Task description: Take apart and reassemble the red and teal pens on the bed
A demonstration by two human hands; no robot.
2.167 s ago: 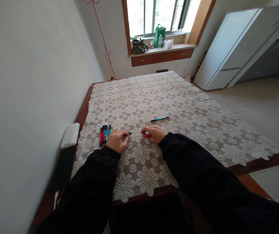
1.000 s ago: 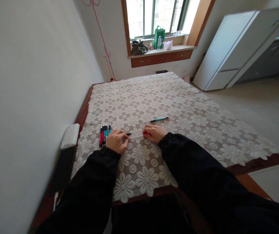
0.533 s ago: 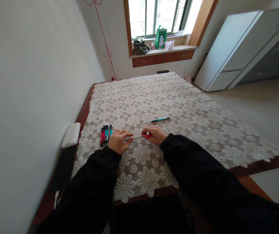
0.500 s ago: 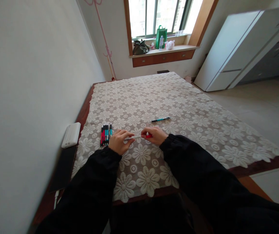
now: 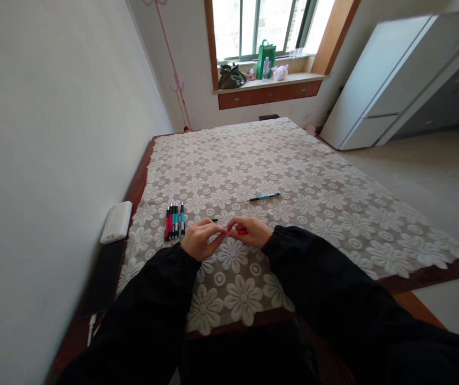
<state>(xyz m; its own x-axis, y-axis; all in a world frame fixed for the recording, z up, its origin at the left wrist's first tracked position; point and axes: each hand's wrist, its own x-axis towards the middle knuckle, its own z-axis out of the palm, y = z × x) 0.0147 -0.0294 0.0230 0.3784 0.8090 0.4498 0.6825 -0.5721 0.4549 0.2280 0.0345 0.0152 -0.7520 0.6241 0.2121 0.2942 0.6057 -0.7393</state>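
Observation:
My left hand [image 5: 201, 239] is closed in a pinch, its fingertips almost touching those of my right hand just above the tablecloth. What it pinches is hidden or too small to make out. Curled around a red pen part [image 5: 242, 231], my right hand [image 5: 253, 230] also pinches with thumb and forefinger. A small black tip [image 5: 214, 220] shows just beyond my left fingers. Left of that hand lie several red and blue pens [image 5: 172, 220] side by side. Farther out, a single blue pen [image 5: 265, 197] rests on the cloth.
A lace flower tablecloth [image 5: 229, 160] covers the table. Along the left edge are a white power bank [image 5: 117, 222] and a dark flat device [image 5: 104, 278] with a white cable. A window sill with bags and a fridge [image 5: 382, 80] stand beyond.
My hands have come closer together, fingertip to fingertip. The thin white piece seen between them earlier is now mostly hidden, and a black tip shows behind my left fingers.

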